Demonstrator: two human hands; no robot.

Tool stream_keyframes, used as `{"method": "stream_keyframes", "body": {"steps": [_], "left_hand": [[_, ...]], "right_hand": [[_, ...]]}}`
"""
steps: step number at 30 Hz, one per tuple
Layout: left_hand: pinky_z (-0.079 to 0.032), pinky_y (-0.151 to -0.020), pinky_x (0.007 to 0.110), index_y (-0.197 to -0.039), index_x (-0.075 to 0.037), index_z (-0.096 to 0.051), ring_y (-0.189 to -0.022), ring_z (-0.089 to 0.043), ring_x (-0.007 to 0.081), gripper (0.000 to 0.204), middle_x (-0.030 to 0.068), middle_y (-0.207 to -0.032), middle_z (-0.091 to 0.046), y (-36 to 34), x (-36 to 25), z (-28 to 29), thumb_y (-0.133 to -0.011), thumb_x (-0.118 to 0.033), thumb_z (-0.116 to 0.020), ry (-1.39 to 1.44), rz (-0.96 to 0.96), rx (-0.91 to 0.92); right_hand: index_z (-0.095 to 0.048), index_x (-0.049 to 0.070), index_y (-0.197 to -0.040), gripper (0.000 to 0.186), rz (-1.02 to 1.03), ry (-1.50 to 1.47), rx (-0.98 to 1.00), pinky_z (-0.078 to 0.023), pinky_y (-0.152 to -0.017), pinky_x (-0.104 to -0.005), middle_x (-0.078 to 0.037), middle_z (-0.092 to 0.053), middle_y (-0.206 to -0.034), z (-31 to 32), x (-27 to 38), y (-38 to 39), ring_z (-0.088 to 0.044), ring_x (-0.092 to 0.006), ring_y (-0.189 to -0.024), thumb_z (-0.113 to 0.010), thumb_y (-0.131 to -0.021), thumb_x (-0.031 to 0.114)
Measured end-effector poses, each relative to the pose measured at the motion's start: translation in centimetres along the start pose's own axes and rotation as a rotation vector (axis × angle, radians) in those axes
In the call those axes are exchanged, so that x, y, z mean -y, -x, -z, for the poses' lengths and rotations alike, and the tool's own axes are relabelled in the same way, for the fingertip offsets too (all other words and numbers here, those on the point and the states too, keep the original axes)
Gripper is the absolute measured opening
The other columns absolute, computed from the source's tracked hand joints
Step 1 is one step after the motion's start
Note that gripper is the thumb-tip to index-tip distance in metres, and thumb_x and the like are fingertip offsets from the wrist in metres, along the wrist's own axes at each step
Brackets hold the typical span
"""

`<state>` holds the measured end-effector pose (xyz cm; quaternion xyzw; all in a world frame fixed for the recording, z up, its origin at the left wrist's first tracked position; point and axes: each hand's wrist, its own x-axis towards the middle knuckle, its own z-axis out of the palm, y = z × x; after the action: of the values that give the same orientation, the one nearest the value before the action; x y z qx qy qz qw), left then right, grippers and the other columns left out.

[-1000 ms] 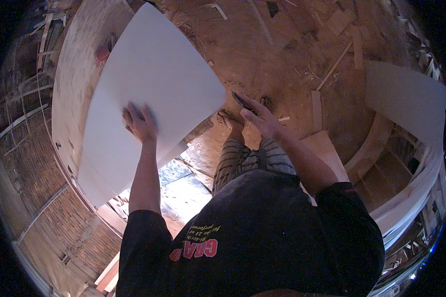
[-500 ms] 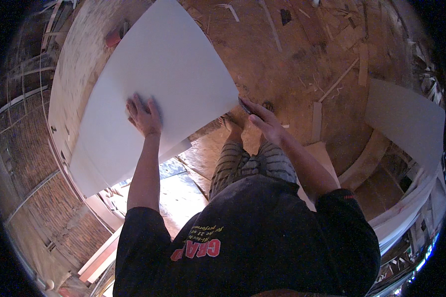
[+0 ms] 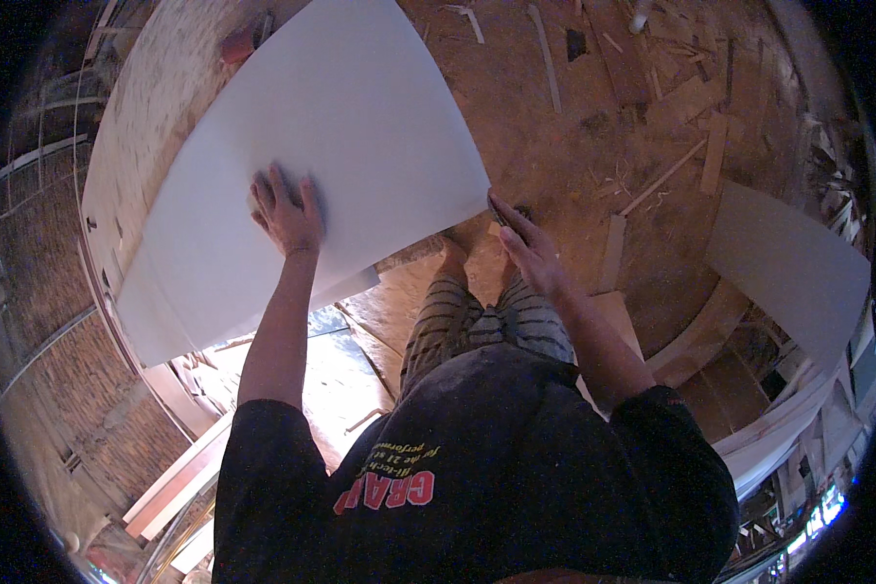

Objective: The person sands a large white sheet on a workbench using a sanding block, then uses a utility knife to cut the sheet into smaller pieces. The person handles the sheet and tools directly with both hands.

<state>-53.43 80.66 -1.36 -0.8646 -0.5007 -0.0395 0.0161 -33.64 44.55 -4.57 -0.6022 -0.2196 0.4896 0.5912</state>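
A large smooth white panel (image 3: pixel 360 127) lies on a worktable in front of me, its right edge jutting out over the floor. Flat on its surface rests my left hand (image 3: pixel 290 214), fingers spread. My right hand (image 3: pixel 533 255) is at the panel's near right corner, closed around a small dark, flat object (image 3: pixel 506 211) held against or very close to the edge. Fingers cover much of that object, so its exact kind cannot be made out.
The worktable (image 3: pixel 151 117) has a worn, stained top, with a red object (image 3: pixel 237 46) beyond the panel. Wood scraps and strips (image 3: pixel 663 177) litter the brown floor. Another pale panel (image 3: pixel 788 258) leans at the right. My feet stand close to the panel's corner.
The whole view has shifted slightly, placing the panel's corner a little further right in the picture. My right hand stays at that corner, lower against it; my left hand remains flat on the panel.
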Motion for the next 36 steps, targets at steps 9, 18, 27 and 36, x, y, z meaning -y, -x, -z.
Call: {"method": "stream_keyframes", "body": {"steps": [9, 18, 27, 36], "left_hand": [[-0.013, -0.123, 0.061, -0.161, -0.019, -0.030, -0.156, -0.015, 0.0354, 0.076, 0.0183, -0.167, -0.022, -0.2, 0.2, 0.0, -0.100, -0.061, -0.046, -0.006, 0.005, -0.003], [-0.012, -0.122, 0.062, -0.161, -0.019, -0.030, -0.156, -0.016, 0.0358, 0.076, 0.0188, -0.167, -0.022, 0.0, 0.4, -0.6, -0.099, -0.061, -0.046, -0.031, 0.015, 0.003], [-0.014, -0.121, 0.065, -0.161, -0.020, -0.030, -0.155, -0.018, 0.0364, 0.074, 0.0164, -0.168, -0.021, -0.1, 0.4, -0.6, -0.100, -0.060, -0.047, -0.019, 0.015, -0.028], [-0.013, -0.121, 0.064, -0.160, -0.019, -0.032, -0.156, -0.016, 0.0362, 0.074, 0.0176, -0.167, -0.021, -0.4, -0.1, -0.2, -0.099, -0.057, -0.049, -0.004, 0.033, -0.014]], "right_hand": [[-0.037, 0.006, -0.157, 0.060, -0.100, -0.040, -0.138, -0.046, -0.084, -0.0248, -0.007, -0.052, -0.145, -1.5, 0.3, -2.1, -0.052, -0.0096, -0.098, -0.051, -0.108, 0.036], [-0.045, 0.005, -0.152, 0.054, -0.086, 0.040, -0.142, -0.039, -0.080, -0.0299, -0.006, -0.051, -0.116, -1.0, 2.5, -0.7, -0.046, -0.0148, -0.094, -0.054, -0.106, 0.032], [-0.060, 0.000, -0.131, 0.049, -0.070, 0.145, -0.165, -0.042, -0.100, -0.0447, -0.020, -0.058, -0.122, -1.6, 2.7, -4.3, -0.057, -0.0340, -0.111, -0.050, -0.105, 0.040], [-0.062, -0.001, -0.116, 0.046, 0.037, 0.183, -0.245, -0.046, -0.089, -0.0395, -0.013, -0.056, -0.107, -2.1, 4.5, -9.4, -0.055, -0.0247, -0.099, -0.056, -0.103, 0.043]]}}
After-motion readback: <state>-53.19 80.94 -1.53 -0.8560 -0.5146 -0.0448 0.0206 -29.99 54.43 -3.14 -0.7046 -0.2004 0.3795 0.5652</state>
